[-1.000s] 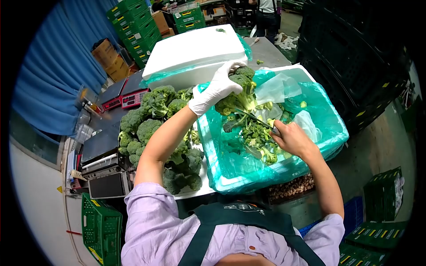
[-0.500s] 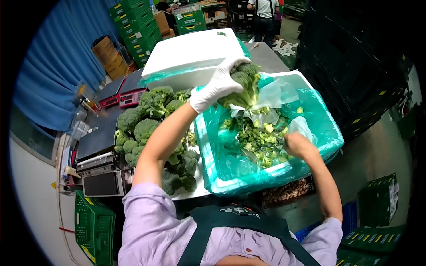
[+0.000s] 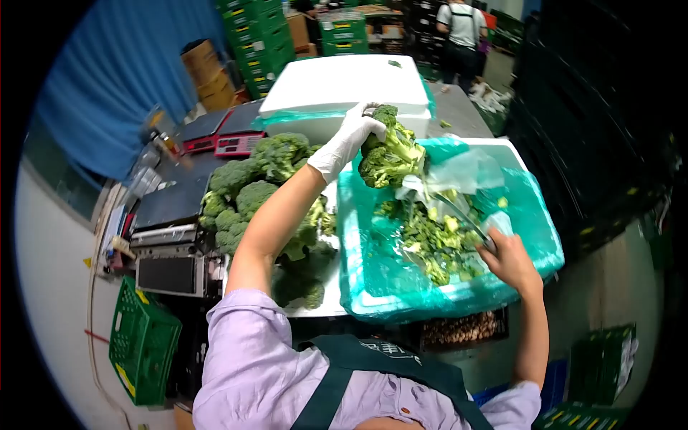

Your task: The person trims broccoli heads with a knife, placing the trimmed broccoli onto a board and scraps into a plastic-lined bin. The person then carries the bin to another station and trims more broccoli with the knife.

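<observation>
My left hand, in a white glove, is closed around a head of broccoli, its florets up and its stalk side turned to the right. In my bare right hand is a knife, its blade slanting up and left toward the broccoli's stalk. Whether the blade touches the stalk I cannot tell. Beneath both is a foam box lined with green plastic, with cut broccoli leaves and stalk pieces in it. A pile of whole broccoli lies left of the box.
A white foam box lid lies behind the lined box. Red scales stand at the back left. Green crates are stacked at the back, with one crate low at left. A person stands in the background.
The broccoli has tilted, its stalk side now turned to the right. My right hand has turned, and the knife blade now shows. The view has shifted, so the scene sits further right.
</observation>
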Tool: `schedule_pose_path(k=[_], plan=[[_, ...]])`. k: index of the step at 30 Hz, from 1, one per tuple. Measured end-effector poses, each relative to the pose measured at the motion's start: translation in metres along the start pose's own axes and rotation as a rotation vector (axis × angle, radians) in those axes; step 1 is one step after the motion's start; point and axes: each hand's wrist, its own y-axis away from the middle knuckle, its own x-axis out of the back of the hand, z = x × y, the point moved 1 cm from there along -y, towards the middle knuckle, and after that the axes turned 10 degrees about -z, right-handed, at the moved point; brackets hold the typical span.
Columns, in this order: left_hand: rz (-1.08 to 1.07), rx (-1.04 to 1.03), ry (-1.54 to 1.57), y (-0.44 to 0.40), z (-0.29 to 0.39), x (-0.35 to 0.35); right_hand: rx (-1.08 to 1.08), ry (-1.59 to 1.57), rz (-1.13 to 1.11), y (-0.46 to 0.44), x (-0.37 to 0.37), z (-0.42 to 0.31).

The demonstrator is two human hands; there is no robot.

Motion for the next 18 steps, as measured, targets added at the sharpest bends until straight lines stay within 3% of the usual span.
schedule_pose_path(k=[3,4,7,11,13,17,18], plan=[[0.085,0.076,0.101,0.018,0.013,0.057,0.018,-0.063,0.058,0.013,-0.017,0.017],[0.117,0.013,0.050,0.031,0.026,0.075,0.044,-0.024,0.091,0.016,-0.024,0.023],[0.213,-0.025,-0.133,0.073,0.061,0.126,-0.120,-0.188,-0.014,0.022,-0.030,0.024],[0.321,-0.136,-0.710,0.108,0.064,0.199,-0.155,-0.220,-0.055,0.018,-0.045,0.027],[0.345,-0.380,-1.160,0.126,0.063,0.207,-0.176,-0.191,-0.052,0.013,-0.050,0.024],[0.289,-0.296,-1.679,0.155,0.014,0.228,-0.188,-0.158,-0.070,0.000,-0.058,0.013],[0.194,-0.195,-1.736,0.162,-0.007,0.238,-0.182,-0.154,-0.077,-0.003,-0.059,0.010]])
